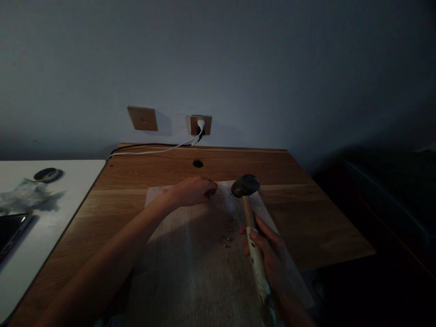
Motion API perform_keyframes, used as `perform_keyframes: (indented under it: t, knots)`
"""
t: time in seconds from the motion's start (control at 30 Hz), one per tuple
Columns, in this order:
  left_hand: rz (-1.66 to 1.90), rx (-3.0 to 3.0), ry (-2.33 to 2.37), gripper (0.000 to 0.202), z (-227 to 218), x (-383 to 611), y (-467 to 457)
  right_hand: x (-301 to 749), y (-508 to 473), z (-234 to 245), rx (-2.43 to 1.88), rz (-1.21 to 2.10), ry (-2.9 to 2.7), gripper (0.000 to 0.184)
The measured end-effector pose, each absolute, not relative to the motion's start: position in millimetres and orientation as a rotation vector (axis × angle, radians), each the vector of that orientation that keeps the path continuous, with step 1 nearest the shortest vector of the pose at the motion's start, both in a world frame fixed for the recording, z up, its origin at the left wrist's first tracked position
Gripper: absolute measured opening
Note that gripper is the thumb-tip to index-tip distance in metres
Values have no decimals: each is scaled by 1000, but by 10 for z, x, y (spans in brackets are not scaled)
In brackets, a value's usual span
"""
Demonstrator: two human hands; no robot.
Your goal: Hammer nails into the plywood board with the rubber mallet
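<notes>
My right hand [269, 247] is wrapped round the pale, worn wooden handle of a mallet [245, 185], whose thick dark head is raised near the board's far right corner. Beneath both hands lies a whitish, scuffed board [190, 263]. My left hand [195, 190] rests by the board's far edge, its fingers pinched together. What they hold, if anything, is too small and dark to make out. Several small shiny metal pieces, possibly nails [226, 240], lie loose on the board between my hands.
The board lies on a wooden desk [289, 218] with a round cable hole [198, 163]. Cables [153, 152] run along the back to a wall socket [200, 125]. At left, a white table [64, 231] bears a crumpled clear plastic bag [29, 195] and a dark-screened device [12, 231].
</notes>
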State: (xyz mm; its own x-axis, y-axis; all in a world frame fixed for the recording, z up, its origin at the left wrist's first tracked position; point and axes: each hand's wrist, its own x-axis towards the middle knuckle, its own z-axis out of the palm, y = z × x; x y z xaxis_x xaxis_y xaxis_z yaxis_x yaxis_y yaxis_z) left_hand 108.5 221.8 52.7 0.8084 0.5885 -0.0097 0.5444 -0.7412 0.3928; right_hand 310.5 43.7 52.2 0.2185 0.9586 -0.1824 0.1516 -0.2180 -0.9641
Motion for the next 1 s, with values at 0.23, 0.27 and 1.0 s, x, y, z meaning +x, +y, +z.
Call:
perform_keyframes:
  t: [0.23,0.27,1.0]
  knots:
    - [178,2607,860,19,517,1089,2218,3120,424,482,-1560,1110,-1086,39]
    - [178,2603,862,20,524,1089,2216,3122,423,478,-1556,1118,-1089,39]
    - [199,2587,869,14,547,1024,2245,3126,435,489,-1575,1059,-1122,52]
